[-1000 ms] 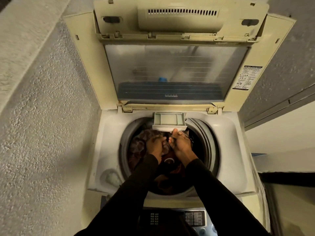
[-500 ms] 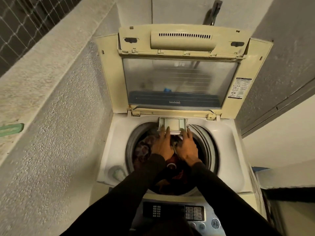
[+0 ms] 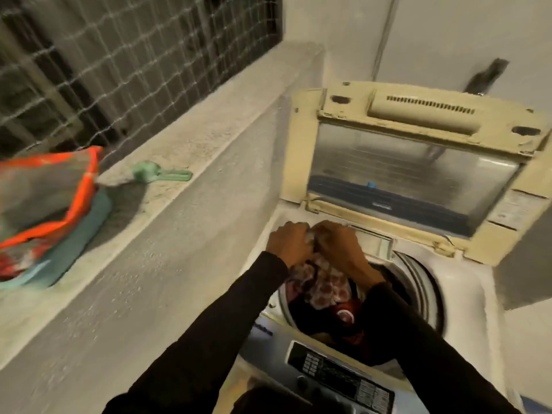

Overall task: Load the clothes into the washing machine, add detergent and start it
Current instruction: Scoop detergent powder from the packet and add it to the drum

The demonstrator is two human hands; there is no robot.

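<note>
A top-loading washing machine (image 3: pixel 466 291) stands at the right with its cream lid (image 3: pixel 418 162) raised. Dark and red clothes fill the drum (image 3: pixel 418 282). Both my hands are at the drum's back rim. My left hand (image 3: pixel 291 242) and my right hand (image 3: pixel 340 243) are closed together on a red-and-white patterned cloth (image 3: pixel 325 286), which hangs from them into the drum. The detergent drawer (image 3: pixel 379 243) shows just right of my right hand, partly hidden. The control panel (image 3: pixel 340 375) lies at the front.
A rough concrete ledge (image 3: pixel 167 210) runs along the left. On it sit an orange-trimmed mesh bag (image 3: pixel 44 186) over a teal cloth (image 3: pixel 86 231), and a green scoop (image 3: pixel 158 174). A netted window grille (image 3: pixel 134 61) is behind.
The view has swung left, bringing the ledge, bag and scoop into sight. My hands left the detergent drawer, closed on the patterned cloth and lifted it at the drum's back rim.
</note>
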